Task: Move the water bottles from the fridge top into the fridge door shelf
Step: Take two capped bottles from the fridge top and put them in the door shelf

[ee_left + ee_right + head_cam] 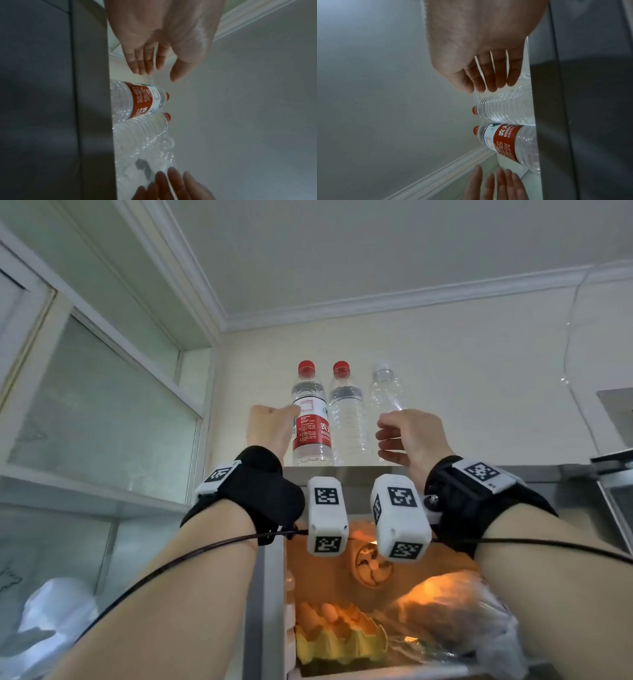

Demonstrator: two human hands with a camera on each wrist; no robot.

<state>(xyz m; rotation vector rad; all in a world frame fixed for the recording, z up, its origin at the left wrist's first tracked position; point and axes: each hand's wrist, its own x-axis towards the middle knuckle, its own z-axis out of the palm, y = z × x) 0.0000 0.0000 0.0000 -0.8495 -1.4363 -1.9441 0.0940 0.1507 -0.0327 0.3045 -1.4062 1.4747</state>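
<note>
Bottles, three in number and of clear plastic, are seen standing upright in a row on the grey fridge top (pixel 445 470). Left hand (pixel 270 424) is raised just beside the red-capped, red-labelled bottle (pixel 311 422), fingers extended and relaxed, nothing gripped; contact cannot be confirmed. At centre, a red-capped ribbed bottle without label (pixel 347 419) is touched by neither hand. Right hand (pixel 409 440) is held open before the clear-capped empty-looking bottle (pixel 385 392), nothing gripped.

A: What sits inside the lit fridge compartment?
B: A yellow egg tray (pixel 339 642) with eggs at its left edge, a clear plastic bag (pixel 479 614) to its right.
A: Outside?
B: Glass-fronted cabinets (pixel 102 412).
</note>
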